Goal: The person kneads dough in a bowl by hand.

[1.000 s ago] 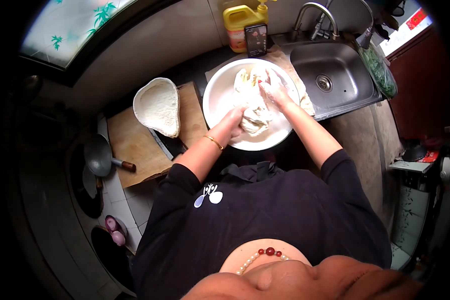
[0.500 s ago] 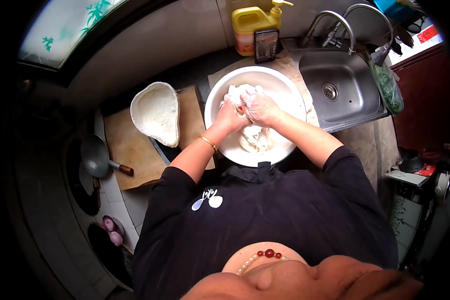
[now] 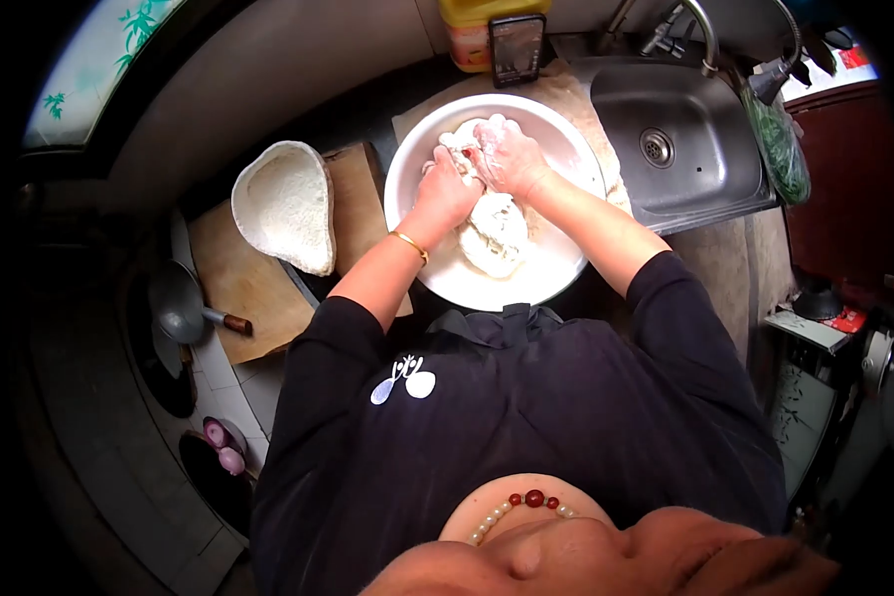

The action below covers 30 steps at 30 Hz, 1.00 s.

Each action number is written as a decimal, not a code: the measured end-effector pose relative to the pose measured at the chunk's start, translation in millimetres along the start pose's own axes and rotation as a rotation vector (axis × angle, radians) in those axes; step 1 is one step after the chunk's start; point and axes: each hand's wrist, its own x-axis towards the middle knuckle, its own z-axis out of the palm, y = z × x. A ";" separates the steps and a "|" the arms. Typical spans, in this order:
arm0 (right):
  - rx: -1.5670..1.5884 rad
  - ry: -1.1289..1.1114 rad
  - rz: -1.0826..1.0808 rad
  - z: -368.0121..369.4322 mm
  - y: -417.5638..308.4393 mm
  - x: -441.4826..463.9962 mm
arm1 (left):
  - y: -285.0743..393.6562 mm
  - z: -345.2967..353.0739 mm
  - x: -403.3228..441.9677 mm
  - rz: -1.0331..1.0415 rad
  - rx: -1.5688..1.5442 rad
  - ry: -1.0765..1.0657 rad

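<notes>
A large white basin [image 3: 407,238] holds pale, sticky dough [image 3: 494,236], with one lump in the middle and more of it at the far side. My left hand [image 3: 449,187], with a gold bracelet at the wrist, has its fingers curled into the far part of the dough. Close beside it, my right hand [image 3: 510,157] is closed on the same part, its knuckles smeared with flour. Both hands are inside the basin and nearly touch. The fingertips are partly buried in the dough or hidden.
A flour-filled scoop-shaped container [image 3: 286,209] stands on a brown board [image 3: 233,283] at left. Beyond the basin a phone [image 3: 517,50] leans on a yellow jug [image 3: 464,40]. The metal sink [image 3: 690,139] is at right; a ladle [image 3: 181,306] and onions [image 3: 226,449] lie left.
The whole view has shifted, so the basin and counter sit higher and slightly left. Both hands stay in the dough; the near lump looks larger and more exposed between my arms.
</notes>
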 end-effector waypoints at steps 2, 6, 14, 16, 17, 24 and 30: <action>0.288 0.091 0.131 -5.9 -3.9 -10.2 | -13.2 0.9 -0.4 0.073 0.022 -0.031; 0.317 0.111 0.427 -3.5 5.9 5.0 | -24.9 -5.6 -8.1 0.138 -0.245 -0.104; 0.395 -0.228 -0.079 -53.3 -0.3 -30.5 | -5.3 -64.8 -44.4 0.213 -0.479 -0.306; 0.243 -0.102 -0.246 -65.6 -15.1 -50.8 | 29.2 -94.3 -62.4 0.269 -0.275 -0.528; 0.123 -0.009 -0.274 -61.3 -17.9 -56.9 | 26.3 -89.7 -52.9 0.402 -0.003 -0.466; 0.323 -0.206 -0.448 -0.6 -16.7 -95.5 | -8.9 -33.3 -70.2 0.555 0.279 -0.271; 0.984 -0.268 -0.018 3.9 -26.0 -93.2 | -16.9 2.8 -63.8 0.431 0.505 -0.097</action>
